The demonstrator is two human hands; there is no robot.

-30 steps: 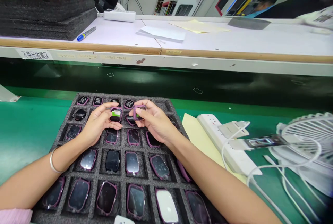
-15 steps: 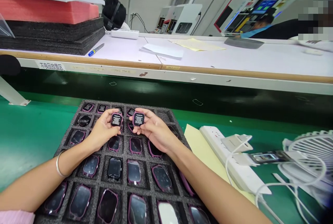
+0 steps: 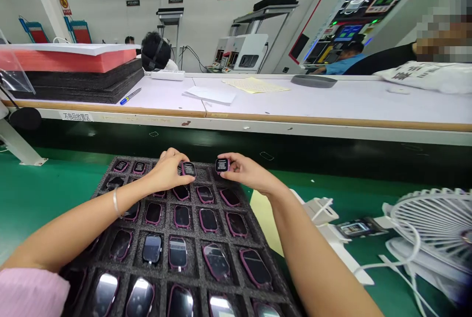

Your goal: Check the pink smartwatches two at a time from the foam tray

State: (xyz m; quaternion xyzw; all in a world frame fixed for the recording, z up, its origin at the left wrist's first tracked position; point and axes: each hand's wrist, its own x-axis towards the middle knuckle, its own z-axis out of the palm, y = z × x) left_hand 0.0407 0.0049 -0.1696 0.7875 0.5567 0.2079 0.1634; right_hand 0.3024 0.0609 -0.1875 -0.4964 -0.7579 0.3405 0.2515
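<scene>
Between the thumb and fingers of my left hand (image 3: 170, 170) is a smartwatch (image 3: 189, 169) without a strap, purple-framed, with white text lit on its screen. My right hand (image 3: 243, 172) pinches a second lit smartwatch (image 3: 221, 165) over the far right corner of the tray. Below both hands lies a dark grey foam tray (image 3: 197, 231) divided into square pockets. Rows of purple-framed watches (image 3: 182, 216) sit in these pockets, mostly with dark screens. Two lit watches (image 3: 139, 167) rest in the far left pockets. My left hand and forearm hide some pockets.
A white fan (image 3: 435, 228), a power strip (image 3: 346, 253) and loose cables lie to the right on the green surface. Behind the tray runs a raised white shelf (image 3: 258, 103) with papers, a pen (image 3: 130, 96) and stacked foam (image 3: 73, 81). Other people are beyond it.
Both hands have moved right across the tray's far rows, each still holding a watch, and are now farther apart. The camera view has tilted up, showing more of the room.
</scene>
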